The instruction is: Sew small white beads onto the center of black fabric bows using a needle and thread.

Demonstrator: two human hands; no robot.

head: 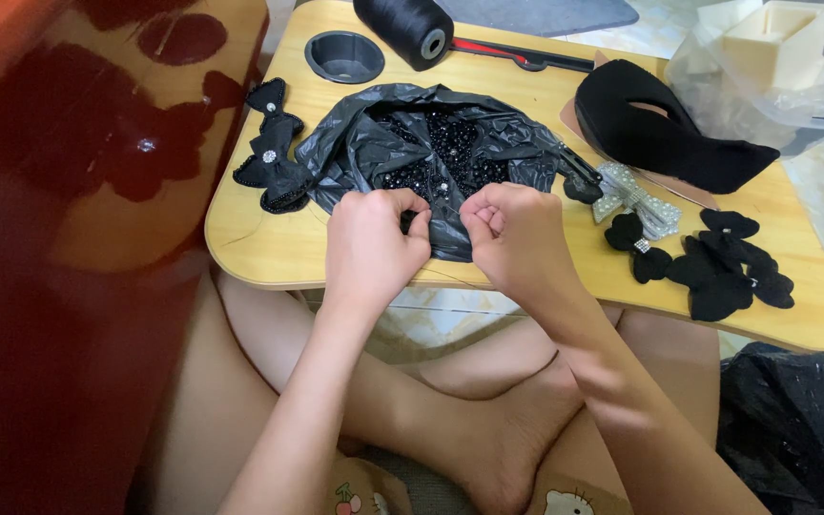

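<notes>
On the wooden worktop [259,250], the left hand [371,250] is curled shut, fingertips pinched at the near edge of the black plastic bag [374,143]. The black beads [445,153] lie at its one o'clock, closer to the right hand [512,234], also closed, pinching something too small to tell, beads at eleven o'clock.
</notes>
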